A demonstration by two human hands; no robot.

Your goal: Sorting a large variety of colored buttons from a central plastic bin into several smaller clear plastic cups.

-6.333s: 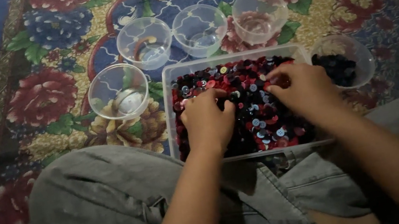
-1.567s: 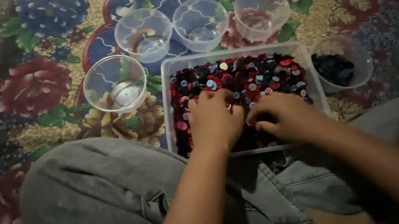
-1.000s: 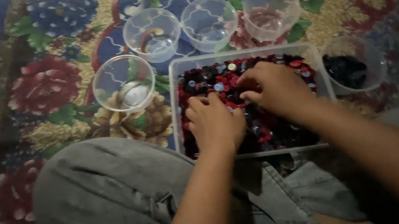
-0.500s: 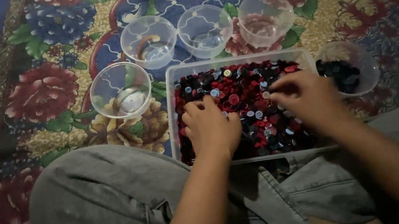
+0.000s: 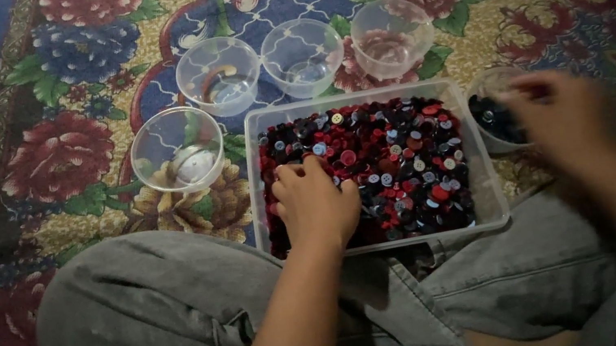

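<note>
A clear rectangular tray (image 5: 256,198) sits on the carpet in front of my crossed legs, filled with several red, black, blue and white buttons (image 5: 404,158). My left hand (image 5: 316,200) lies knuckles up in the tray's left half, with curled fingertips dug into the buttons; anything under them is hidden. My right hand (image 5: 563,116) is blurred by motion. It hovers just right of the tray, over a small clear bowl (image 5: 491,123) that holds dark buttons. Its fingers are too blurred to read.
Three clear bowls (image 5: 218,76) (image 5: 304,57) (image 5: 392,36) stand in a row behind the tray. A fourth bowl (image 5: 176,148), left of the tray, has something pale inside. All rest on a floral carpet (image 5: 58,155). My grey trouser legs (image 5: 150,321) fill the foreground.
My right hand has left the tray and swung right to the bowl of dark buttons. My left hand has stayed in the tray's left half.
</note>
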